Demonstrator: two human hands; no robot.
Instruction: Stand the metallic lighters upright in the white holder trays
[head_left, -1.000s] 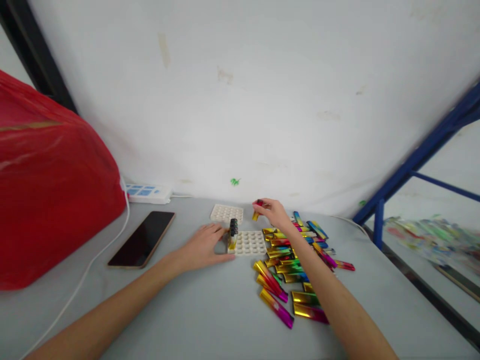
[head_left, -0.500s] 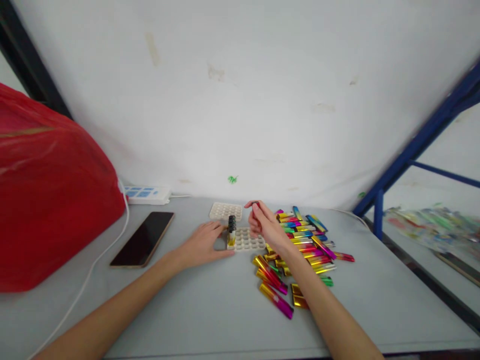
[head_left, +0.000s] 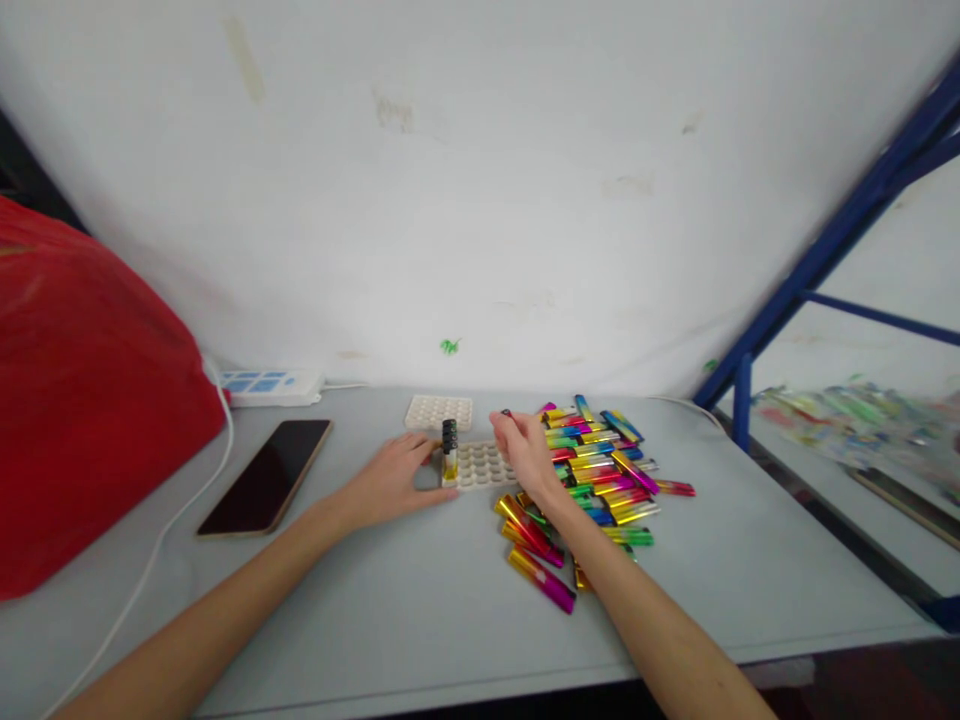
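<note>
My left hand (head_left: 390, 482) spans the left end of a cream tray (head_left: 484, 466) with rows of round hollows, thumb at its front corner and fingers by its back corner. A short row of lighters (head_left: 450, 460) with black tops stands upright in the tray's leftmost hollows. Over the tray's right part, my right hand (head_left: 525, 450) is closed on a lighter (head_left: 506, 412); only its dark end shows above the fingers, the rest is hidden. Beside that hand lies a loose heap of shiny multicoloured lighters (head_left: 600, 475), partly covered by my right forearm.
A second cream tray (head_left: 439, 412) lies behind the first. To the left are a phone (head_left: 266, 478), a white power strip (head_left: 274, 387), a white cable (head_left: 161, 535) and a big red bag (head_left: 97, 400). A wall rises behind the table; a blue metal frame (head_left: 810, 275) stands at right.
My right hand has turned and its fingers have closed in more, with the dark lighter end still showing. My left hand stays at the tray's end. The whole view has shifted slightly.
</note>
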